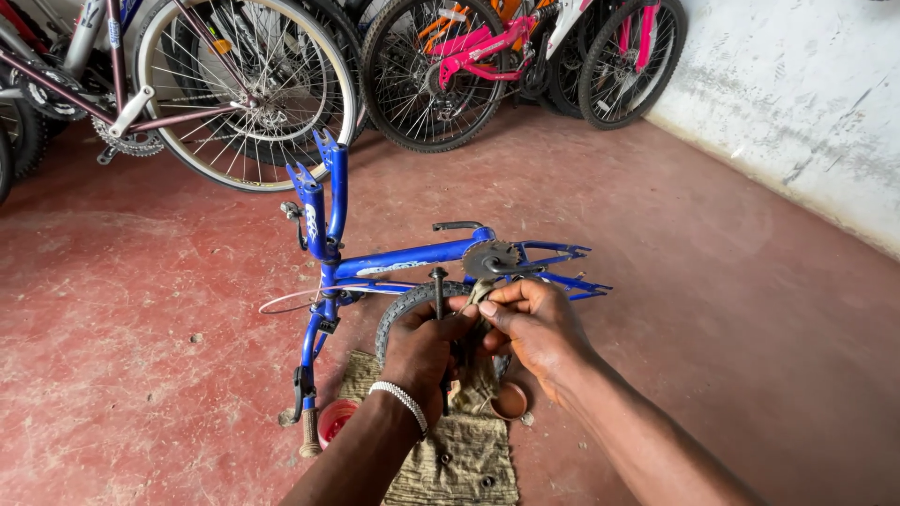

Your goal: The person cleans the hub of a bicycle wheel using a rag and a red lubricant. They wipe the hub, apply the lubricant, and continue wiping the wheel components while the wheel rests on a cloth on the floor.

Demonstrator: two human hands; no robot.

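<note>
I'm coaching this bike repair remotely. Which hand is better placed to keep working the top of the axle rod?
Probably the right hand: its fingertips pinch near the top of the axle rod, while the left hand grips the rod lower, steadying it upright beside the small wheel.

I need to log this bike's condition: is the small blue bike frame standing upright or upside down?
Upside down. The blue frame rests on the red floor with its fork legs pointing up, wheel-less, chainring on top.
</note>
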